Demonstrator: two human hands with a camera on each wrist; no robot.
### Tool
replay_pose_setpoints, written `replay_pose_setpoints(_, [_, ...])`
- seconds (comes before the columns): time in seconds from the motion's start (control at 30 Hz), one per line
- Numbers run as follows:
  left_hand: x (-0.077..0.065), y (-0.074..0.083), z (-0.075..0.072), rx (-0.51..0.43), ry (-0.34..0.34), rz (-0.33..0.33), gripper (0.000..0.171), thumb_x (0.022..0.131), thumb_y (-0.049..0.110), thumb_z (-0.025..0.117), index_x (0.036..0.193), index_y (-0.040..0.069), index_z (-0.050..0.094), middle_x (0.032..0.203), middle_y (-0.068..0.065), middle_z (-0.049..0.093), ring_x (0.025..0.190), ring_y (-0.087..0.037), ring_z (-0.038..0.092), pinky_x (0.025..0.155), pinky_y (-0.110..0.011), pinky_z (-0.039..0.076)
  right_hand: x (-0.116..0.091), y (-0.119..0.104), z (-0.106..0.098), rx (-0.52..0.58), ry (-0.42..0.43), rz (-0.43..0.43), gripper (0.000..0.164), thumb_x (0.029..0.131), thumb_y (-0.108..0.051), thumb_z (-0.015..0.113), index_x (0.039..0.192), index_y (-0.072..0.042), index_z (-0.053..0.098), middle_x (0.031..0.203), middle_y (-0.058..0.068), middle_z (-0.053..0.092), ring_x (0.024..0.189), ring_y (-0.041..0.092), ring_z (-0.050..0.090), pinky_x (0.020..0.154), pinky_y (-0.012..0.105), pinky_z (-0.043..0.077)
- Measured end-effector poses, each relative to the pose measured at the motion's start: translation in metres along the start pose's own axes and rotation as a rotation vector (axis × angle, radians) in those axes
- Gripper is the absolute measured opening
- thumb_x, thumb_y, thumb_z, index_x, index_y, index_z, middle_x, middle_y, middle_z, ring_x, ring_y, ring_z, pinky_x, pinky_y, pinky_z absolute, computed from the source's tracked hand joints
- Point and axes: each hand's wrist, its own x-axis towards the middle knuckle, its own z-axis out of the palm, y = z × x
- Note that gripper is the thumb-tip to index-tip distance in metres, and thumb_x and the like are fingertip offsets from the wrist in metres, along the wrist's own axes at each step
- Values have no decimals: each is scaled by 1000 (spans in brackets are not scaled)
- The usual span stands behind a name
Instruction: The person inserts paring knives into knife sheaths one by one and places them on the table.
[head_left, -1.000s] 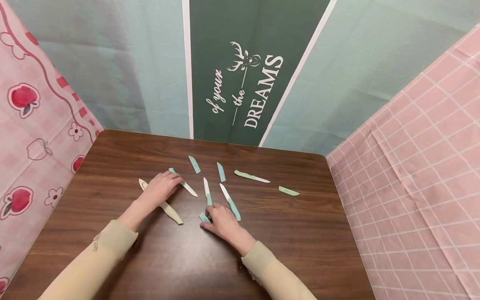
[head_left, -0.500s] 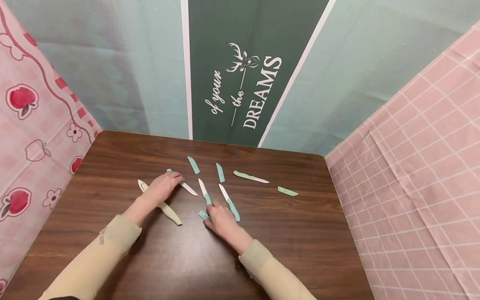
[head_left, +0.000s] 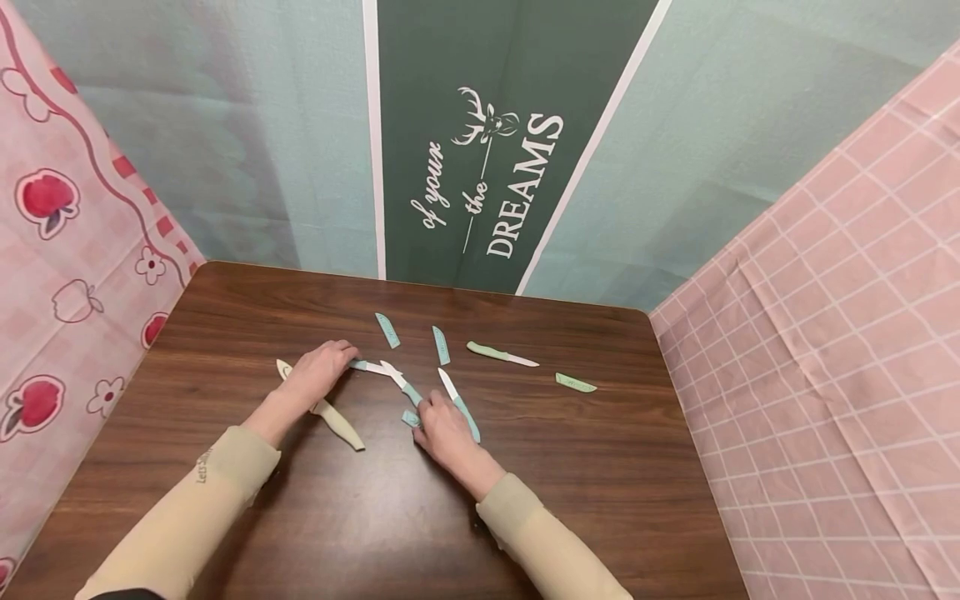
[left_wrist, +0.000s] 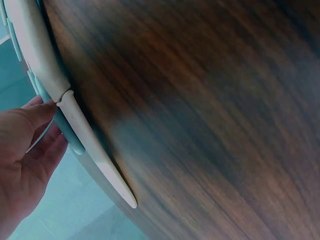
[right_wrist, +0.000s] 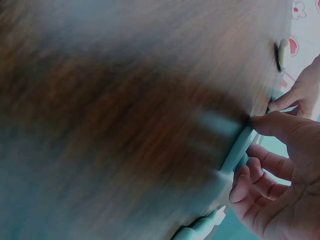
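Note:
My left hand (head_left: 321, 371) pinches the handle of a blue-handled paring knife (head_left: 358, 364), whose white blade points right. The left wrist view shows thumb and fingers about the teal handle (left_wrist: 70, 132). My right hand (head_left: 450, 429) grips a second blue-handled paring knife (head_left: 412, 392) by its handle, the white blade slanting up and left. The two blade tips overlap in the head view. Beside the right fingers lies a blue blade sheath (head_left: 409, 418), partly hidden. Beneath the left wrist, a cream sheathed knife (head_left: 341, 427) lies on the table.
A third blue-handled knife (head_left: 467, 417) lies against the right hand's far side. Further back are two blue sheaths, one on the left (head_left: 387, 330) and one nearer the middle (head_left: 440, 344). A green-handled knife (head_left: 491, 351) and green sheath (head_left: 576, 382) lie to the right.
The left hand's knife has swung from slanting toward me to pointing right. The right hand's knife has tilted left, so the blades now overlap. The small sheath beside the right hand has shifted slightly.

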Motion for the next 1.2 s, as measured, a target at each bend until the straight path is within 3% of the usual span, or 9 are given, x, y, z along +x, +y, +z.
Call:
replay_pose_setpoints(0.37, [-6, -4, -5, 29, -30, 8, 15, 89, -2, 59, 101, 4, 67, 102, -14, 65, 95, -33, 62, 72, -46, 58, 0, -1, 0, -6, 51, 1, 17, 82, -24, 69, 80, -9, 62, 84, 5, 53, 74, 22, 58, 56, 37, 54])
replay_pose_setpoints(0.63, [-10, -10, -10, 36, -2, 36, 19, 88, -6, 59, 102, 3, 68, 104, -15, 65, 97, -33, 62, 78, -46, 57, 0, 0, -3, 1, 97, -1, 18, 83, -26, 68, 84, -10, 60, 82, 3, 54, 74, 22, 57, 63, 35, 53])
replay_pose_setpoints(1.03, [-11, -18, -31, 117, 2, 38, 24, 82, -14, 63, 101, 1, 68, 104, -18, 64, 96, -35, 62, 82, -46, 55, 3, 4, -12, 67, 102, 42, 14, 86, -23, 67, 87, -11, 59, 72, -2, 58, 73, 21, 55, 57, 36, 52])
replay_pose_setpoints(1.2, [-8, -15, -36, 91, 61, 107, 19, 85, -10, 62, 100, 1, 67, 103, -17, 63, 95, -34, 61, 84, -45, 54, 6, 12, -17, 108, 110, 50, 13, 88, -22, 65, 92, -10, 60, 78, 0, 63, 74, 21, 55, 62, 36, 52])
